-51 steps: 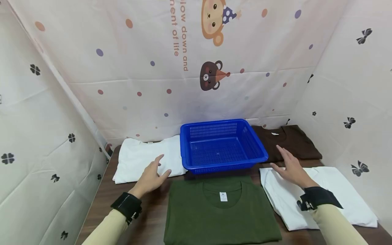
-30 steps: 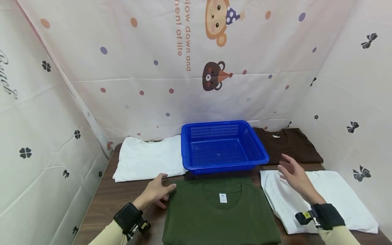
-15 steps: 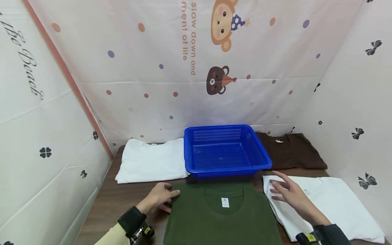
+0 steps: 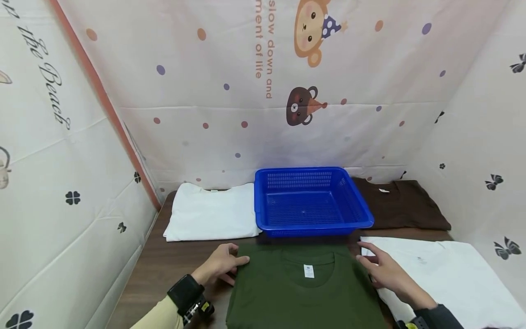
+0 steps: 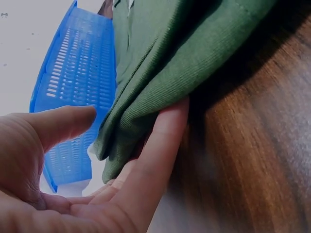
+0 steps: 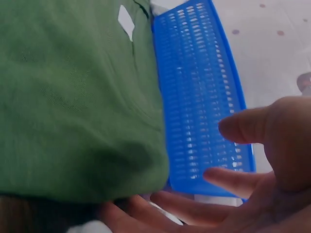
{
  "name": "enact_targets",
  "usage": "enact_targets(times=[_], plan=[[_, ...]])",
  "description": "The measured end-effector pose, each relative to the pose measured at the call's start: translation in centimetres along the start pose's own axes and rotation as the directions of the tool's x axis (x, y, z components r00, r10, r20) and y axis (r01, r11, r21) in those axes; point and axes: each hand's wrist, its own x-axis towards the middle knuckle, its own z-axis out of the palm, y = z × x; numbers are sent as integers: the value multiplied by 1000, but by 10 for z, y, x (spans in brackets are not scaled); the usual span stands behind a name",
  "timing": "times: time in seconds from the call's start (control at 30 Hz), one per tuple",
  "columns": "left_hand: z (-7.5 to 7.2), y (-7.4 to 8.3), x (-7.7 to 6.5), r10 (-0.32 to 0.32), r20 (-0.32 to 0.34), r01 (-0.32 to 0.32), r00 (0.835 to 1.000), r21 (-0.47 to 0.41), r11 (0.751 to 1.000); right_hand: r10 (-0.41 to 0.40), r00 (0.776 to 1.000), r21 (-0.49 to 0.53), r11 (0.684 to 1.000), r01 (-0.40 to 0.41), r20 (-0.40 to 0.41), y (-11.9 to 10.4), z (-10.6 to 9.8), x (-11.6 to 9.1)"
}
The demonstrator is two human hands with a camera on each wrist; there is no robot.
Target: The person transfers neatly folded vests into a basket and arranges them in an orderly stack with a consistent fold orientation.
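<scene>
Left hand (image 4: 221, 262), thumb clear, fingers under the green shirt (image 4: 304, 304); right hand (image 4: 385, 270), fingers loosely apart, beside it.

We see the green shirt (image 4: 304, 301) as matt, soft-looking cloth, finely ribbed in texture along its folded edges; its white tag (image 4: 308, 271) looks smooth, paper or fabric, we cannot tell which. The basket (image 4: 316, 226) reads to us as smooth blue plastic, lightly glossy, its walls perforated. Under it all, we find the counter (image 4: 164, 267) wood-grained with a soft sheen. The brown shirt (image 4: 404, 205) is matt cloth, and the printed backdrop (image 4: 205, 153) looks like thin, creased sheeting.
</scene>
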Motion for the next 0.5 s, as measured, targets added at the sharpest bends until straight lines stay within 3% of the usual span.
enact_targets(times=[0.27, 0.5], plan=[[1, -1, 0, 14, 61, -13, 998, -28, 1000, 43, 998, -31, 999, -44, -40, 1, 9, 4], [-1, -6, -2, 29, 102, -22, 994, -68, 997, 3, 1000, -17, 1000, -3, 1, -1, 15, 13]])
